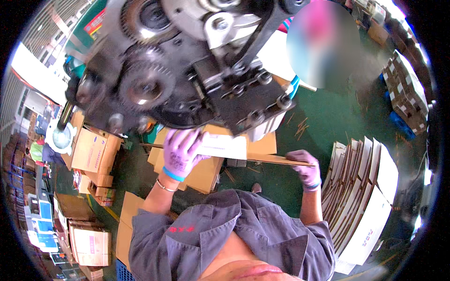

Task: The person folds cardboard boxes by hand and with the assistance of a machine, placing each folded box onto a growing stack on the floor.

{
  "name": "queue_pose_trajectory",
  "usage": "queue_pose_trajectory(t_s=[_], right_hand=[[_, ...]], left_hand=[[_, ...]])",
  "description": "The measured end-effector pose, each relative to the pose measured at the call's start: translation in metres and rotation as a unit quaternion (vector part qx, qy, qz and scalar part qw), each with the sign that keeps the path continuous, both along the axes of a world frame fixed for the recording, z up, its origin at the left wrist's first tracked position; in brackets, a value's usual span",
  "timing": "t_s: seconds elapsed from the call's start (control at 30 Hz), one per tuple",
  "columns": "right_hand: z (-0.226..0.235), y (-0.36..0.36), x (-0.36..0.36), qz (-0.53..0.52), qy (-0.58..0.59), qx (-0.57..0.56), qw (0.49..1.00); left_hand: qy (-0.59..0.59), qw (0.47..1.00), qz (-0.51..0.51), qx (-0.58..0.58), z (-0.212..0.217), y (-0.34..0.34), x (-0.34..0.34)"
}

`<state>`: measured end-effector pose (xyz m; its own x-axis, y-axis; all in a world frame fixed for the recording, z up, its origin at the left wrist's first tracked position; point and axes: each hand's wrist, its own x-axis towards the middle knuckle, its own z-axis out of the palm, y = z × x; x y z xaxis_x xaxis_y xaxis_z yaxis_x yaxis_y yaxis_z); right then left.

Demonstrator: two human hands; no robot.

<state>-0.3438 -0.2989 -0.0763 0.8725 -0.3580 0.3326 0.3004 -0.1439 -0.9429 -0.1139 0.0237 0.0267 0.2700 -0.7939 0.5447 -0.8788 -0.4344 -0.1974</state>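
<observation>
The gloved left hand reaches forward with its back up and fingers extended, slightly spread, the bare left forearm slanting inward, while the gloved right hand turns inward with fingers curled, the right forearm pointing nearly straight ahead.

Red jacket lettering, cardboard print; illegible

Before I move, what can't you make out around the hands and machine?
All in the head view:
- Machine: top cut off by the upper edge.
- Cardboard in the right hand: underside hidden by its own near edge-on angle.
- Left hand: palm hidden by the back of the hand.
- Upper-right patch: blurred over.
</observation>
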Motion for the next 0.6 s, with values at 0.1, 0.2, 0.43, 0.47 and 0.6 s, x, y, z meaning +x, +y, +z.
queue_pose_trajectory(t_s=[0.1,0.2,0.43,0.47,0.6], right_hand=[[0.039,-0.024,0.010,-0.019,-0.090,0.136,0.986],[0.030,-0.074,0.034,0.075,-0.105,0.250,0.960],[0.122,-0.088,0.123,-0.083,-0.030,0.349,0.933],[0.124,-0.086,0.122,-0.103,-0.015,0.313,0.944],[0.117,-0.084,0.111,-0.165,-0.008,0.242,0.956]], left_hand=[[0.035,0.991,0.025,-0.123,0.019,-0.034,0.010],[0.134,0.982,0.019,-0.129,-0.053,-0.018,0.068],[0.158,0.983,0.003,-0.094,-0.019,-0.013,0.072],[0.156,0.983,0.000,-0.093,-0.015,-0.011,0.076],[0.148,0.984,-0.018,-0.097,-0.003,-0.004,0.093]])
